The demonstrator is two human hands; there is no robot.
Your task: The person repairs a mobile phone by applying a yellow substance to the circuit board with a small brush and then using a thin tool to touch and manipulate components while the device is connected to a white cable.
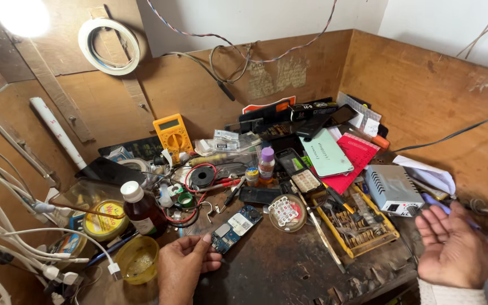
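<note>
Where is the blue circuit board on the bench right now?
In the head view, the blue circuit board lies low at centre, touched by the left hand, between the brown bottle and the round dish.

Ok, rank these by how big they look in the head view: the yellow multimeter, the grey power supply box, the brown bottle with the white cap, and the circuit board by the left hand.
1. Grey power supply box
2. Brown bottle and yellow multimeter: look alike; the bottle stands nearer the camera, so unranked.
3. Circuit board, touched by the left hand.
</note>
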